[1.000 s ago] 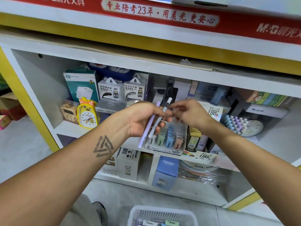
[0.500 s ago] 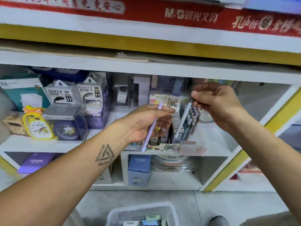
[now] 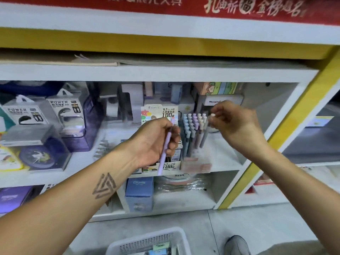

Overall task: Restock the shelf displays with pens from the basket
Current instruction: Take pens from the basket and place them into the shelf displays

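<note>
My left hand [image 3: 156, 142] grips a lilac pen [image 3: 165, 150] that points down and slightly left in front of a lead-refill box. My right hand [image 3: 233, 124] pinches the white cap of a grey pen [image 3: 204, 137], whose lower end stands at the right edge of the pen display [image 3: 193, 133]. That display holds several upright pastel pens on the middle shelf. The white basket [image 3: 147, 242] sits on the floor at the bottom, with a few items visible inside.
Power bank boxes [image 3: 60, 115] and clocks in clear cases [image 3: 42, 155] fill the shelf's left side. A blue box [image 3: 139, 194] and wrapped goods stand on the lower shelf. A yellow post [image 3: 276, 135] borders the unit on the right. A shoe [image 3: 237, 243] shows at bottom right.
My view has swung right. My right hand has taken the grey pen from the left hand's pair and carried it to the pen display. The left hand keeps the lilac pen.
</note>
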